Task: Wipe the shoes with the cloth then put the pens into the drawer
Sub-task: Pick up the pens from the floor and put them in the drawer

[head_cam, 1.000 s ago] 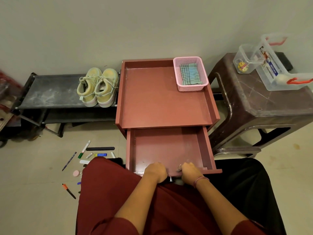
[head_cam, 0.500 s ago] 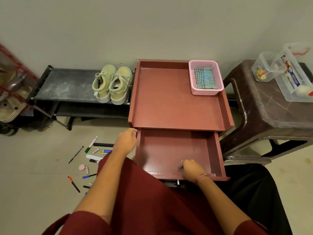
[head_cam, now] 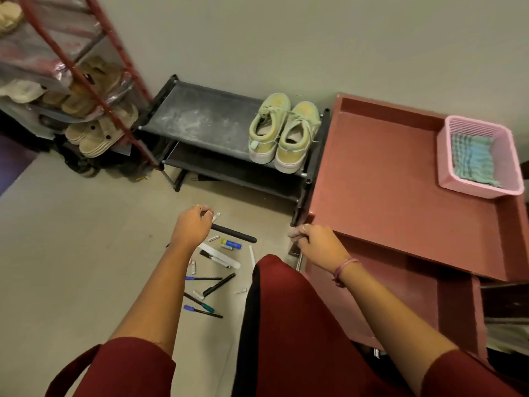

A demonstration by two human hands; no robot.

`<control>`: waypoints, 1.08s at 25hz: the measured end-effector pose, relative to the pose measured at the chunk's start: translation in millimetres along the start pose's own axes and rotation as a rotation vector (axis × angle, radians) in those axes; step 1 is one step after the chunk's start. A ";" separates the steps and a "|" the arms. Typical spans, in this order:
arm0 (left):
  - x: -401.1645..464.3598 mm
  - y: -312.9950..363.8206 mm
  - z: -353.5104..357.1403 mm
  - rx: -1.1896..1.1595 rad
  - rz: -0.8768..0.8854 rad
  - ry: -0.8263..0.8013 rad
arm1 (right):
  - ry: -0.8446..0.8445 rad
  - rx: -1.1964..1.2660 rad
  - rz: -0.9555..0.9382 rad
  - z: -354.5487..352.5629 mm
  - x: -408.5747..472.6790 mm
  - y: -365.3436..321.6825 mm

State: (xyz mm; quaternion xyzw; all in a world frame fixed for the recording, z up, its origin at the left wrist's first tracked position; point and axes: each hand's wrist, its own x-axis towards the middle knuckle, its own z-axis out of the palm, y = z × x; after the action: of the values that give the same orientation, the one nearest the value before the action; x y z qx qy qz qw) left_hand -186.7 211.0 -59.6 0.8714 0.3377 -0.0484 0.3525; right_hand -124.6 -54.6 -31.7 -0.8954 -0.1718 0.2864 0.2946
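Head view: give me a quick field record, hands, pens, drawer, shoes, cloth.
left hand: over the pens, fingers curled, grip unclear
right hand: at the cabinet's left front corner, fingers curled; what it holds is unclear
pens: scattered on the floor
drawer: open, no pens visible inside
shoes: pair on the black rack's top shelf
cloth: in the pink basket on the cabinet top
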 end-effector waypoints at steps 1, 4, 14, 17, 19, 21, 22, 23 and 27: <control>7.9 -18.3 1.5 -0.004 -0.032 -0.003 | -0.020 0.031 -0.017 8.4 19.0 -14.3; 26.9 -79.0 15.1 0.006 -0.160 -0.055 | -0.084 0.088 -0.021 42.4 76.3 -43.2; 31.2 -214.7 114.0 -0.044 -0.406 -0.296 | -0.516 -0.410 0.067 162.2 215.6 -1.2; 29.2 -237.9 146.6 -0.104 -0.463 -0.290 | -0.666 -0.466 0.132 205.0 242.3 55.0; 28.7 -247.7 169.3 -0.147 -0.514 -0.267 | -0.728 -0.470 0.183 226.7 249.5 81.5; 27.9 -248.5 188.7 -0.182 -0.542 -0.237 | -0.768 -0.477 0.181 238.0 252.7 84.7; 28.3 -247.3 197.2 -0.195 -0.547 -0.226 | -0.765 -0.502 0.159 243.9 256.7 86.9; 29.1 -245.8 204.4 -0.209 -0.549 -0.220 | -0.743 -0.467 0.164 248.1 258.8 86.8; 35.6 -245.7 225.5 -0.267 -0.584 -0.161 | -0.789 -0.417 0.224 275.9 269.4 105.9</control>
State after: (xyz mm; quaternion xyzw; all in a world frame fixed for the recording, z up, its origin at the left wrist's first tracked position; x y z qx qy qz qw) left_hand -277.7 213.4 -382.4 0.6772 0.5477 -0.1713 0.4605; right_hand -70.0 110.9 -391.5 -0.7713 -0.2270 0.5945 -0.0127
